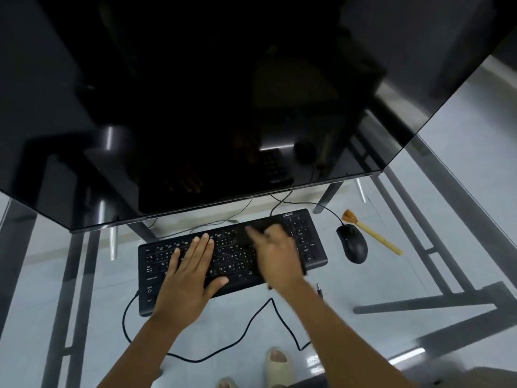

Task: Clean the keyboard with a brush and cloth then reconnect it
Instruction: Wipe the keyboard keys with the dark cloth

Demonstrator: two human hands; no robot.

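While my left hand [188,278] lies flat on the left half of the keyboard [232,259], fingers straight and spread over the keys with the thumb out toward the bottom row, my right hand [275,253] is over the right half, blurred. Something dark shows at its fingertips and along its right edge, against the black keys; it may be the cloth, but I cannot tell for sure, nor can I tell how far those fingers are curled.

That keyboard sits on a glass desk [419,275], slightly askew, its right end farther from me than its left. Its cable [240,331] leaves the left end, loops across the glass in front of me and rises toward a small plug [319,289] that lies loose on the glass just beside my right wrist.

To the right of the keyboard is a black mouse [352,243], its cord running back under the monitor. Just beyond the mouse lies the brush [372,233], a pale wooden handle with an orange-brown tuft of bristles pointing away from me, close to the mouse.

A big dark monitor [209,107] leans over the far edge of the keyboard, reflecting the keys faintly. Through the glass I see the metal frame of the desk, the pale floor and my foot in a light sandal [277,365].
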